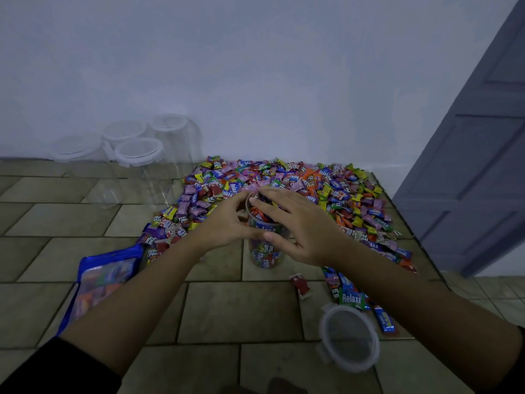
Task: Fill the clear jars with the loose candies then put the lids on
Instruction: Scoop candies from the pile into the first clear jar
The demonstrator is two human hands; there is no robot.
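Note:
A clear jar (pixel 265 253) stands on the tiled floor in the middle, filled with wrapped candies up to its mouth. My left hand (pixel 227 223) grips the jar's left side near the rim. My right hand (pixel 295 223) lies flat over the mouth with fingers spread, pressing on the candies, and its thumb rests against the jar's front. A wide pile of loose wrapped candies (pixel 326 194) spreads behind and to the right of the jar. The jar's clear lid (pixel 349 338) lies on the floor at the lower right.
Several empty clear jars with lids (pixel 139 150) stand by the white wall at the back left. A blue candy bag (pixel 105 277) lies left of my arm. A few stray candies (pixel 350 298) lie near the lid. A grey door (pixel 477 166) stands at the right.

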